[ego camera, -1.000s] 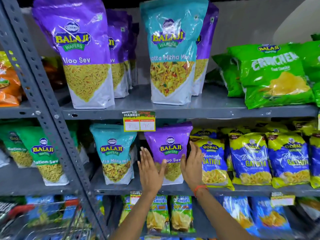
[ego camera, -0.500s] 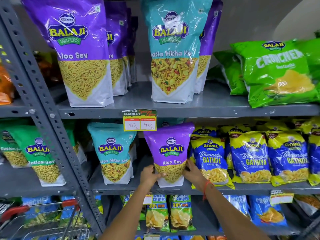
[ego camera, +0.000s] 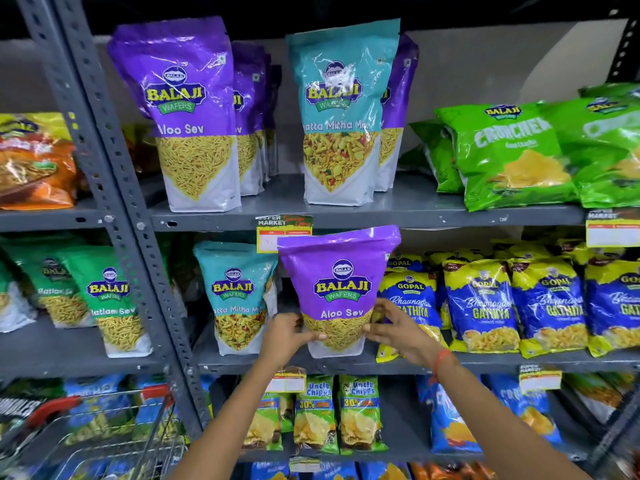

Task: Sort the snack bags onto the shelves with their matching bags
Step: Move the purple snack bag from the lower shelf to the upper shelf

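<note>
A purple Aloo Sev bag (ego camera: 341,285) stands upright at the front of the middle shelf (ego camera: 485,362). My left hand (ego camera: 287,336) grips its lower left edge and my right hand (ego camera: 398,332) grips its lower right edge. A teal Khatta Mitha Mix bag (ego camera: 239,296) stands just left of it. On the top shelf (ego camera: 398,211), a row of purple Aloo Sev bags (ego camera: 187,112) stands at the left, and a teal mix bag (ego camera: 341,112) stands in front of another purple bag (ego camera: 398,109).
Blue-yellow Gathiya bags (ego camera: 481,303) crowd the middle shelf to the right. Green Crunchex bags (ego camera: 512,150) lie top right. Green Ratlami Sev bags (ego camera: 107,299) stand beyond the grey upright post (ego camera: 138,258). A wire trolley (ego camera: 104,434) sits bottom left; chip bags (ego camera: 337,414) fill the lower shelf.
Both hands went from flat against the purple bag's sides down to its base and closed on it. The bag now sits forward and higher, covering the price tag's lower edge.
</note>
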Demonstrator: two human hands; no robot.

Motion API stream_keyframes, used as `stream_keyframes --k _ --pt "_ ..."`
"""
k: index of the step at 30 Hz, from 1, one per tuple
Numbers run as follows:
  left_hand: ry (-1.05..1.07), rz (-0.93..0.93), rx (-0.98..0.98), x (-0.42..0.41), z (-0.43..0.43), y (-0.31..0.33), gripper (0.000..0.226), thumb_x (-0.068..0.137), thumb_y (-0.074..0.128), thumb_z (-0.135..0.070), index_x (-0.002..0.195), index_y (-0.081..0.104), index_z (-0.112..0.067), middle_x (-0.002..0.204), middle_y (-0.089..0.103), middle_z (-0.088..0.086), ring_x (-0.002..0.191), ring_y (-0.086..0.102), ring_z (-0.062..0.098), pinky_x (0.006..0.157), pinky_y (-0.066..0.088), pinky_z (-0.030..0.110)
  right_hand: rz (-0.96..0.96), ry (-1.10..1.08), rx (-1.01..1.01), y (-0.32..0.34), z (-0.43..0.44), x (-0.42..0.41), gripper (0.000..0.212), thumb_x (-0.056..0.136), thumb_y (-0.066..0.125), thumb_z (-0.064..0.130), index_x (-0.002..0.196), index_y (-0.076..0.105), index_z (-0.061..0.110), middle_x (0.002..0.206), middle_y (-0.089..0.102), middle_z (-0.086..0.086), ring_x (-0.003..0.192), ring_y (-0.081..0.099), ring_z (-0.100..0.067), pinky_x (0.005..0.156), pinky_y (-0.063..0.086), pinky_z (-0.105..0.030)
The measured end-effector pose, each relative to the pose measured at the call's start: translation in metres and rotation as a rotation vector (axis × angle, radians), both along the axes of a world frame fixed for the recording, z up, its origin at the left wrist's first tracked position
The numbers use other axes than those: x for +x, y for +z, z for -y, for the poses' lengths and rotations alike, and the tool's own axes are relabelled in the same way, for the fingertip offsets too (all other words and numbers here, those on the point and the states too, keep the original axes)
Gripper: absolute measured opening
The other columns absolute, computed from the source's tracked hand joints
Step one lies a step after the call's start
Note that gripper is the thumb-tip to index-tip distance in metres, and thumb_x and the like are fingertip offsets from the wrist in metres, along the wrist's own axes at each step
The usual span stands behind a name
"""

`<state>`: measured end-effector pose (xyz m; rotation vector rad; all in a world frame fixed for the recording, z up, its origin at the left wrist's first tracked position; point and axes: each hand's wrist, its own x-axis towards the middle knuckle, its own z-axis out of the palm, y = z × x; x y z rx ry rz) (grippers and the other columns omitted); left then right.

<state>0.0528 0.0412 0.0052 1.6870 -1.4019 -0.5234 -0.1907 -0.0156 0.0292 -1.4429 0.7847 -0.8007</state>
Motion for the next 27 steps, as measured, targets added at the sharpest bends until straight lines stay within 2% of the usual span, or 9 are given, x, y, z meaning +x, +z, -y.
stream_keyframes --k 2,4,7,12,15,19,21,24,27 --pt "-0.032 0.042 -0.025 0.004 -0.007 0.011 0.094 0.037 0.069 -0.085 0.077 0.066 0.0 0.07 0.071 0.022 0.059 0.063 0.021 0.058 0.052 0.047 0.005 0.018 -0.039 0.012 -0.004 -0.003 0.044 0.076 0.07 -0.001 0.109 0.054 0.025 0.125 0.054 -0.005 0.107 0.064 -0.028 0.096 0.053 -0.041" --pt "-0.049 0.074 -0.086 0.0 -0.017 0.033 0.087 0.038 0.066 -0.086 0.08 0.07 -0.01 0.076 0.074 0.022 0.062 0.064 0.018 0.061 0.054 0.043 0.012 0.031 -0.086 0.028 -0.009 -0.007 0.043 0.078 0.067 -0.003 0.109 0.054 0.022 0.122 0.055 -0.004 0.098 0.067 -0.022 0.088 0.057 -0.035" --pt "-0.061 0.025 -0.167 -0.008 -0.03 0.072 0.075 0.038 0.074 -0.077 0.084 0.074 -0.017 0.08 0.079 0.008 0.08 0.075 0.02 0.075 0.059 0.048 -0.001 0.057 -0.171 0.063 -0.014 -0.015 0.045 0.08 0.067 0.001 0.119 0.051 0.016 0.127 0.055 -0.004 0.096 0.068 -0.021 0.08 0.059 -0.027" --pt "-0.085 -0.036 -0.282 -0.023 -0.04 0.135 0.044 0.044 0.085 -0.055 0.078 0.074 -0.027 0.086 0.08 0.001 0.083 0.074 0.01 0.08 0.059 0.049 -0.009 0.083 -0.28 0.129 -0.012 -0.031 0.043 0.081 0.066 0.004 0.12 0.051 0.015 0.123 0.059 -0.01 0.105 0.064 -0.023 0.091 0.056 -0.042" --pt "-0.101 -0.053 -0.357 -0.034 -0.034 0.174 0.037 0.048 0.086 -0.048 0.078 0.076 -0.031 0.087 0.08 0.0 0.086 0.074 0.009 0.085 0.059 0.047 0.023 0.061 -0.34 0.172 -0.012 -0.041 0.039 0.082 0.063 0.002 0.115 0.054 0.02 0.118 0.061 0.002 0.097 0.066 -0.012 0.083 0.058 -0.031" --pt "-0.102 -0.072 -0.408 -0.049 -0.012 0.219 0.058 0.043 0.082 -0.066 0.08 0.077 -0.021 0.081 0.08 0.006 0.086 0.075 0.02 0.079 0.059 0.05 0.064 -0.024 -0.408 0.218 -0.005 -0.056 0.037 0.085 0.06 0.002 0.119 0.051 0.013 0.112 0.062 0.001 0.087 0.067 -0.008 0.072 0.06 -0.027" --pt "-0.093 -0.072 -0.431 -0.058 -0.003 0.234 0.063 0.043 0.08 -0.067 0.078 0.076 -0.015 0.076 0.079 0.009 0.077 0.074 0.018 0.069 0.056 0.042 0.056 -0.048 -0.42 0.235 0.001 -0.064 0.036 0.086 0.058 0.002 0.119 0.051 0.015 0.109 0.063 -0.001 0.083 0.068 -0.011 0.071 0.06 -0.028" --pt "-0.098 -0.111 -0.44 -0.076 0.01 0.252 0.047 0.05 0.085 -0.054 0.069 0.074 -0.013 0.075 0.078 0.01 0.067 0.064 0.009 0.064 0.047 0.031 0.049 -0.095 -0.448 0.251 0.01 -0.074 0.033 0.087 0.057 0.002 0.115 0.052 0.019 0.104 0.065 0.001 0.076 0.069 -0.008 0.066 0.061 -0.025" --pt "-0.115 -0.171 -0.443 -0.094 0.028 0.259 0.034 0.057 0.088 -0.038 0.072 0.074 -0.01 0.079 0.078 0.012 0.069 0.065 0.012 0.066 0.05 0.031 0.038 -0.182 -0.473 0.261 0.024 -0.079 0.037 0.088 0.055 0.001 0.121 0.048 0.015 0.106 0.062 -0.001 0.072 0.067 -0.005 0.06 0.058 -0.02"
